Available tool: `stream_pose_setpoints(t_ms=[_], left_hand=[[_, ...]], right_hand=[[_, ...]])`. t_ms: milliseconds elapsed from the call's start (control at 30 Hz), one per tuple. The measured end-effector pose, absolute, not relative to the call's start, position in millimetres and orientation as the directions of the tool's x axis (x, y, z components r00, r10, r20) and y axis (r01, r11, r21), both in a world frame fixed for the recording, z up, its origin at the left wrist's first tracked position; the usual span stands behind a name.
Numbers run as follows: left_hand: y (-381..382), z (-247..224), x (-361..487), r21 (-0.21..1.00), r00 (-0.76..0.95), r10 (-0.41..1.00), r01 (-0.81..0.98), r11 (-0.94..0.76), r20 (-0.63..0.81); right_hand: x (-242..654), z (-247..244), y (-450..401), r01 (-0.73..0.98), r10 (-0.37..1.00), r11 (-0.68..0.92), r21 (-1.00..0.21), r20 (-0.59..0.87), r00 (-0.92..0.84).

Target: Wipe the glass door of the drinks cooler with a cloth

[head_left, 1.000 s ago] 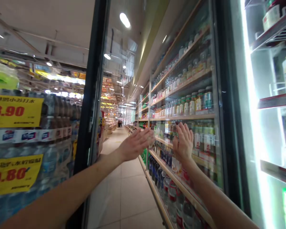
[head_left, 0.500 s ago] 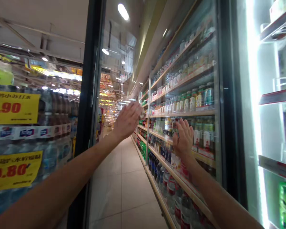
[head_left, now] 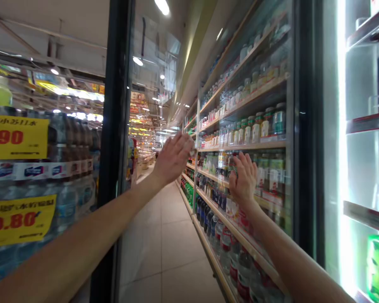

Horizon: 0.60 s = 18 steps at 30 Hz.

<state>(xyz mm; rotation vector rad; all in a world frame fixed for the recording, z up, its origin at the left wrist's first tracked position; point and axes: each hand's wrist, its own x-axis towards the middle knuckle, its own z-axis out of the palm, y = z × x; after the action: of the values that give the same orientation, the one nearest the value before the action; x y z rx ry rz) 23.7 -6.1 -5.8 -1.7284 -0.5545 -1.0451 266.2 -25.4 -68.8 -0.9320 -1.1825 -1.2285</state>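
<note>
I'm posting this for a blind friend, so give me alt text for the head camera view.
A person's raised left hand and open right hand reach toward a glass cooler door with shelves of bottled drinks behind it. Yellow price signs sit on packs of bottled water at left, and a tiled supermarket aisle runs ahead.

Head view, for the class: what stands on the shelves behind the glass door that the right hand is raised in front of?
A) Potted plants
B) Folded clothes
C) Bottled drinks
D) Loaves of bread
C: rows of bottled drinks stand on the wooden shelves behind the glass door, just beyond the right hand.
</note>
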Motion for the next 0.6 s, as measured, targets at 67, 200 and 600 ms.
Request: stream_pose_setpoints(t_ms=[67,200,600], left_hand=[[-7.3,-21.8,28.1,-0.688,0.691,-0.158,0.614,-0.387,0.705],[-6.3,-31.9,28.2,-0.822,0.804,-0.239,0.455,-0.343,0.544],[-6.4,-40.2,11.3,-0.831,0.825,-0.221,0.430,-0.353,0.521]], right_hand=[[266.0,-68.7,-25.7,0.988,-0.184,0.139,0.073,0.982,-0.046],[266.1,-69.0,-25.1,0.988,-0.197,0.125,0.086,0.978,-0.060],[266.3,-69.1,-25.7,0.987,-0.197,0.131,0.091,0.978,-0.064]])
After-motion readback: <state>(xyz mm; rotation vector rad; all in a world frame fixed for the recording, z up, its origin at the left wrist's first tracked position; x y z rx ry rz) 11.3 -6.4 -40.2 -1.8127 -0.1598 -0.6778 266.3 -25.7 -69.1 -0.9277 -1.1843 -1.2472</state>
